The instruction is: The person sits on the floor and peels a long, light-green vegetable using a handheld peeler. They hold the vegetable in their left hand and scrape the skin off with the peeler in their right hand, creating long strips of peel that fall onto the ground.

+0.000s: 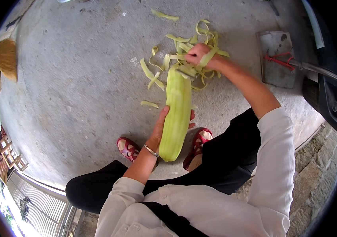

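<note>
A long pale green gourd [177, 114], its skin stripped off, is held lengthwise between my knees and slants away from me. My left hand [161, 123] is wrapped round its middle from below, thumb on the near side and fingertips showing past the right side. At the far end, my right hand [200, 54] is closed in a fist on a peeler [186, 74]. Only part of that tool shows, a greyish bar against the gourd's tip; its handle is mostly hidden. A strip of peel [208, 58] drapes over my right wrist.
Curled green peelings [152, 77] lie on the grey concrete floor [77, 79] around the gourd's far end. A metal dustpan [277, 73] with red ties stands at the right. A straw broom [4, 59] is at the far left, and wooden stools [12, 158] stand beyond.
</note>
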The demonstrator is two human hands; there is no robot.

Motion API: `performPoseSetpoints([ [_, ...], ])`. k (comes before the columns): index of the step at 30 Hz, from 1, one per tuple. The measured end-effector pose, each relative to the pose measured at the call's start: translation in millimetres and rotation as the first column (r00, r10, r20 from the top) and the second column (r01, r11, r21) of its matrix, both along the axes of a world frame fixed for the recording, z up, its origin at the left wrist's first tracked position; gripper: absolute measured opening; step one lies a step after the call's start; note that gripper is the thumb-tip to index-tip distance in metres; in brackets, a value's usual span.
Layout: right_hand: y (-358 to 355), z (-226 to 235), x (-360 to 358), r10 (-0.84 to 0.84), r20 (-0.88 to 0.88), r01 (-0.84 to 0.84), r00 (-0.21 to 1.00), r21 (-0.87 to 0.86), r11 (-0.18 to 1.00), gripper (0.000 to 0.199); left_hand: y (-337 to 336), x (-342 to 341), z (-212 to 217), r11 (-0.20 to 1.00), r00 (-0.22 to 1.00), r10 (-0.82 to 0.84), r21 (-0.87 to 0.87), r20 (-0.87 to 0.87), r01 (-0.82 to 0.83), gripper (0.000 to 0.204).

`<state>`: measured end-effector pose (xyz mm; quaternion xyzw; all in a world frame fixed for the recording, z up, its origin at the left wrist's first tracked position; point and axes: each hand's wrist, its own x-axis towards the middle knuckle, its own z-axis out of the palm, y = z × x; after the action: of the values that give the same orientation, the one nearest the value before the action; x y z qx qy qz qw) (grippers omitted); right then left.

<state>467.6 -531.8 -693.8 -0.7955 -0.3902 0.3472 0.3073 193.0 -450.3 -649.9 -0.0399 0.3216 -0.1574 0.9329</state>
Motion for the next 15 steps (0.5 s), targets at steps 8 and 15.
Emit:
performPoseSetpoints([
  [8,22,9,-53,0.136,0.387,-0.315,0.912,0.449,0.836,0.031,16,8,-2,0.961,0.973,-0.229,0.150,-0.041,0.232,0.067],
  [15,3,-35,24,-0.060,0.453,-0.021,0.889,0.173,0.985,0.025,15,12,2,0.965,0.975,-0.223,0.135,-0.018,0.224,0.064],
])
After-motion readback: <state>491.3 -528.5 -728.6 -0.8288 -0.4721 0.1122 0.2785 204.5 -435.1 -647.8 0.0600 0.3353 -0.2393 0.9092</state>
